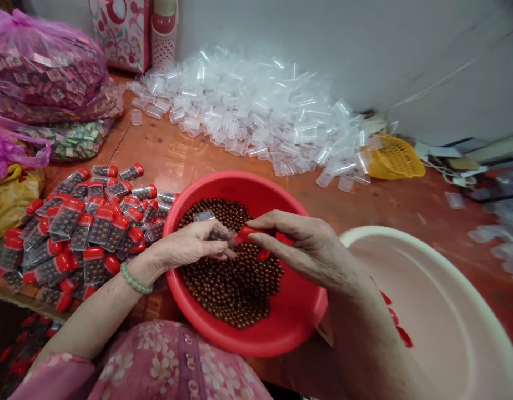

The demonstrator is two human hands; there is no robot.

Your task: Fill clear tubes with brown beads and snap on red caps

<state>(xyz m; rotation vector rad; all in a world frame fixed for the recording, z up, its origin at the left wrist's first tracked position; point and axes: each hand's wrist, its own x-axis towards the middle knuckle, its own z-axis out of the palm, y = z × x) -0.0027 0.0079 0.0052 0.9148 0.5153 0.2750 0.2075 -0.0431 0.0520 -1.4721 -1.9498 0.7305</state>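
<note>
Since both hands are working right over the red plastic basin (300, 328), it's all fingertip stuff here.

Left hand (185, 247) has its fingers pinched narrow on a clear plastic tube (212, 229), right hand (302, 247) pinching a red cap (250, 234). Both look light and slippery, tube best held by its thin body, cap by its edge. Brown beads (231, 289) fill the basin; capped tubes (85, 233) sit on the desk (406, 222), loose empties (248, 111) beyond.

Reddish wooden table (206, 161): clear plastic tubes (240, 111) heaped far, red-capped filled tubes (85, 228) left, red bowl (308, 328) near middle, yellow basket (396, 158) far right.
</note>
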